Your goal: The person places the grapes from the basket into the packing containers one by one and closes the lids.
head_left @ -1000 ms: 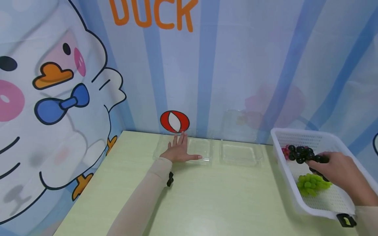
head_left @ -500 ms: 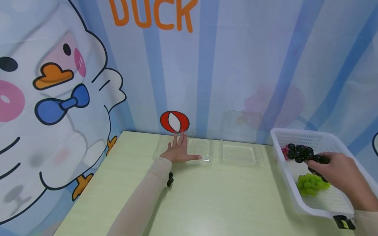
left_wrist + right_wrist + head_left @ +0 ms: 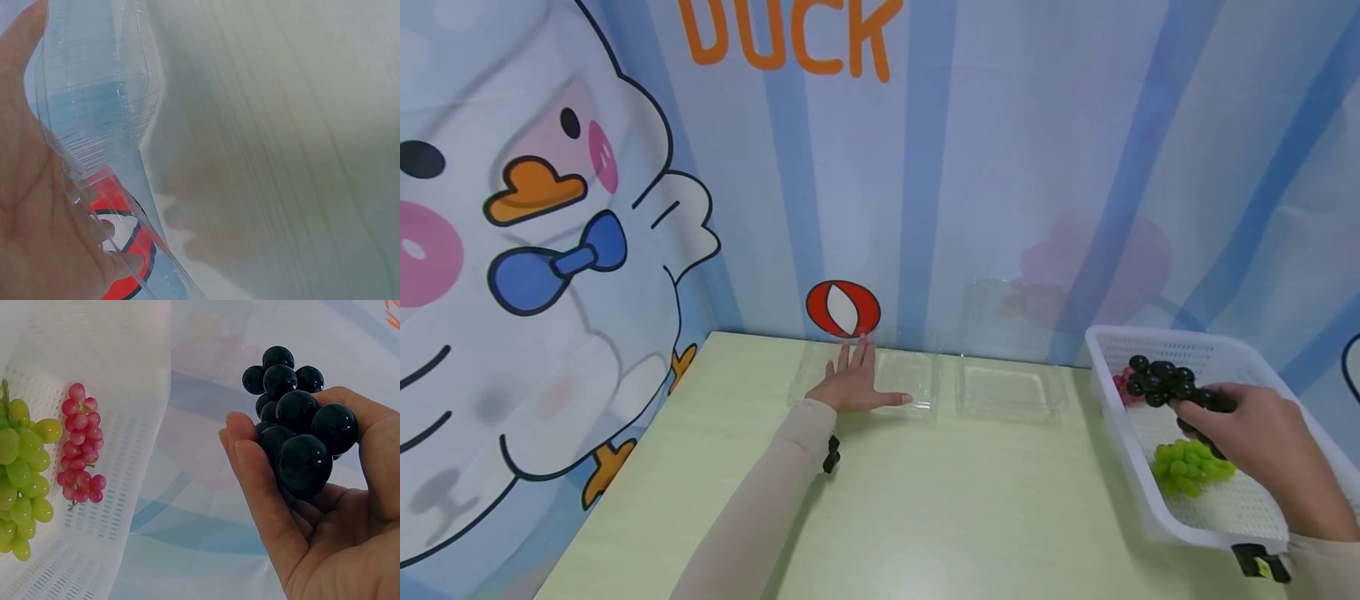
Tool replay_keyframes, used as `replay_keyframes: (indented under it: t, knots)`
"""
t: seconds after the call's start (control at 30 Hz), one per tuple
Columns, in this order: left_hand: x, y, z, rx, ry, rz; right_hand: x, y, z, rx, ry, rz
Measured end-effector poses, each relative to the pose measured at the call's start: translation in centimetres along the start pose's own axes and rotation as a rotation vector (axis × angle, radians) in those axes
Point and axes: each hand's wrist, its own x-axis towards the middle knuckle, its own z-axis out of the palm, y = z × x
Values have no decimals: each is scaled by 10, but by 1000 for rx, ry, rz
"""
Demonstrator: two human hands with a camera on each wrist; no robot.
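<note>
In the head view my left hand (image 3: 850,387) lies with spread fingers over a clear plastic container (image 3: 910,373) near the back of the table. The left wrist view shows its thumb and palm right against the clear plastic (image 3: 94,87). My right hand (image 3: 1262,433) grips a bunch of black grapes (image 3: 1161,382) above the white basket (image 3: 1138,475). Round, glossy berries (image 3: 305,464) fill the space between its thumb and fingers in the right wrist view. Below the hand, a bunch of green grapes (image 3: 1189,468) lies in the basket. Pink grapes (image 3: 81,444) are partly hidden behind the black ones in the head view.
A second clear container (image 3: 1009,392) stands between the left hand and the basket, its lid raised against the printed backdrop (image 3: 865,192). The pale table (image 3: 970,500) ends at this backdrop. The basket's high walls surround the grapes at the right.
My right hand has shifted slightly left with the black grapes, which have risen a little. The left hand stays in place.
</note>
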Motion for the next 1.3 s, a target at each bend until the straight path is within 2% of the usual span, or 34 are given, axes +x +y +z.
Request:
replay_keyframes:
  t: [0.23,0.37,0.73,1.0,1.3]
  knots:
    - [0,0,-1,4,3,-6,-2,-8,3,33,45,-32]
    - [0,0,-1,12,2,-8,-1,-15,3,46,43,-29]
    - [0,0,-1,7,-4,-9,5,-34,5,167,-3,-84]
    - [4,-2,2,13,-6,-9,7,-52,8,168,-28,-74]
    - [3,-2,2,9,2,-5,7,-67,12,221,-58,-107]
